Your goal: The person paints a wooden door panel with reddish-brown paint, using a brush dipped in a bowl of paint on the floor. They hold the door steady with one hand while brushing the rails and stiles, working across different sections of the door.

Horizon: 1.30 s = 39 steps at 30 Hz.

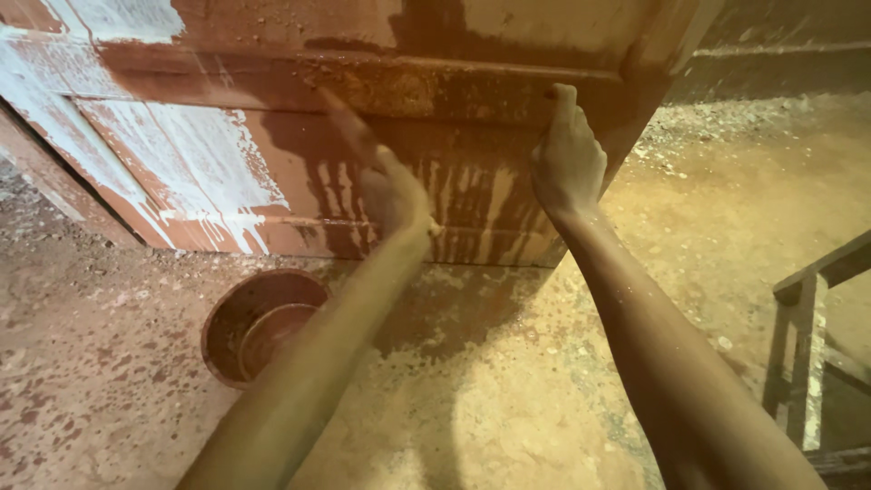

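Both arms are extended toward the far, paint-streaked wooden door panel (363, 118). The left hand (386, 177) is pressed flat, fingers outstretched; the right hand (567, 159) is loosely curled against it. A bucket (259, 322) is seen near left.

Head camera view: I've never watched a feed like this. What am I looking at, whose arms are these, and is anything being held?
This single picture comes from a camera worn on a person's head, looking down along their own two bare arms. No machine is involved.

The left hand reaches out flat against a large wooden panelled door, which leans low in front of them, wet and streaked reddish-brown with white patches. The right hand presses on the same door, one finger pointing up at the raised crossbar. Neither hand clearly holds a tool; something small may sit under the left palm, but it cannot be made out.

On the dusty, spattered floor stands a round bowl, beside the left forearm. A wooden frame shows at the right edge.
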Each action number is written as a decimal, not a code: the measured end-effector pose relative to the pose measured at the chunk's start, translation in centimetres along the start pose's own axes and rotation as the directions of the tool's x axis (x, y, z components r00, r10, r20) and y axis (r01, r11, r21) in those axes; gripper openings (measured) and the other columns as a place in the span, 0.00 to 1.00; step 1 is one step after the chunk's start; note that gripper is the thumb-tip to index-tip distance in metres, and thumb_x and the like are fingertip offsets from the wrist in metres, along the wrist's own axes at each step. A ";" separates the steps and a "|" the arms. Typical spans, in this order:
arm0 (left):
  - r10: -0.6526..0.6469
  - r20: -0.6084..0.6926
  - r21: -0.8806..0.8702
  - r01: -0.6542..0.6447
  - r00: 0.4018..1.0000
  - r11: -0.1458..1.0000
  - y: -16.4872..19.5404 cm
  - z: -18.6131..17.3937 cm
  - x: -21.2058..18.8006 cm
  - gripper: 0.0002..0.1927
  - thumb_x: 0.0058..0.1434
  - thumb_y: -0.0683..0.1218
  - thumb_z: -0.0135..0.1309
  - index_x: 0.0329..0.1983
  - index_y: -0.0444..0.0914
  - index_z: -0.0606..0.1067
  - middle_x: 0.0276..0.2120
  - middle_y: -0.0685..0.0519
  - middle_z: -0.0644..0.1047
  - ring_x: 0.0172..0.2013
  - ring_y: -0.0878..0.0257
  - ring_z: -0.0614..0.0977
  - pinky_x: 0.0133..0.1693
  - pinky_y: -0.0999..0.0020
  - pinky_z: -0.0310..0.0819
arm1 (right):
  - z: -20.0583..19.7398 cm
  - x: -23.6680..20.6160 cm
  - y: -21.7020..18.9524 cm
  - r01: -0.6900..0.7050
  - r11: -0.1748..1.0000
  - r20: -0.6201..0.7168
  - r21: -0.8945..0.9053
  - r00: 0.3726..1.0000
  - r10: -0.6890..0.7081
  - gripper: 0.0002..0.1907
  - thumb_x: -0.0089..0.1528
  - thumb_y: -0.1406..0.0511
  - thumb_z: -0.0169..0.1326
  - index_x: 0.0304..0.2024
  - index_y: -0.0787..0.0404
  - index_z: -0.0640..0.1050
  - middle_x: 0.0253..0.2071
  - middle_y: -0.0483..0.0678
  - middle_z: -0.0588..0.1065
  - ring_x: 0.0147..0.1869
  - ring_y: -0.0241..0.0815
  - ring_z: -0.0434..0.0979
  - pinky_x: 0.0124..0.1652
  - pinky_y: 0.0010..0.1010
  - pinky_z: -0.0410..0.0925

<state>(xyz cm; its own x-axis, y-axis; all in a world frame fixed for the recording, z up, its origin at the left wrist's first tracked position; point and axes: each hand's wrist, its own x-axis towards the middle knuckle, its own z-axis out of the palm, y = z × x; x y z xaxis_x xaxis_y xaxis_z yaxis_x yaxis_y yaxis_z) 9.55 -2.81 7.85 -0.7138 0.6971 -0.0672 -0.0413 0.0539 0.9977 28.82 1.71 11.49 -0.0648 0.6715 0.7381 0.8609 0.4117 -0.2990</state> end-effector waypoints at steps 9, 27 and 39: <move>-0.019 0.340 0.079 -0.008 0.940 0.997 1.5 0.5 -1.6 0.29 0.72 0.63 0.39 0.41 0.31 0.71 0.23 0.51 0.71 0.18 0.63 0.72 0.19 0.60 0.68 | -1.5 0.0 0.0 -0.079 0.995 0.032 -0.065 0.996 0.081 0.20 0.69 0.59 0.54 0.59 0.57 0.65 0.34 0.60 0.80 0.40 0.66 0.80 0.38 0.56 0.69; -0.023 0.204 0.014 0.021 0.979 1.000 -1.1 1.5 -0.6 0.30 0.69 0.64 0.38 0.51 0.32 0.72 0.39 0.47 0.75 0.39 0.56 0.79 0.44 0.50 0.72 | 0.4 -0.2 -1.7 0.119 0.989 0.078 0.089 0.989 -0.126 0.18 0.68 0.61 0.54 0.56 0.60 0.67 0.47 0.56 0.78 0.50 0.61 0.78 0.46 0.52 0.69; -0.059 0.538 0.089 0.013 0.841 0.996 0.7 2.1 -1.7 0.28 0.72 0.63 0.39 0.36 0.34 0.72 0.22 0.52 0.67 0.21 0.60 0.70 0.24 0.57 0.64 | -1.3 -0.3 0.4 -0.010 1.000 0.157 0.024 0.988 0.006 0.18 0.67 0.61 0.54 0.56 0.60 0.68 0.45 0.56 0.77 0.51 0.58 0.78 0.47 0.51 0.69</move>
<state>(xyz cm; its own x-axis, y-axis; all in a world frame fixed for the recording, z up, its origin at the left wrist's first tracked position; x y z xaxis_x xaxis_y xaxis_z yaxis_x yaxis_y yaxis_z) 12.19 -2.49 8.61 -0.2220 0.9675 -0.1211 0.0118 0.1268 0.9919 29.87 0.89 11.97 -0.1378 0.7622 0.6325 0.8492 0.4195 -0.3206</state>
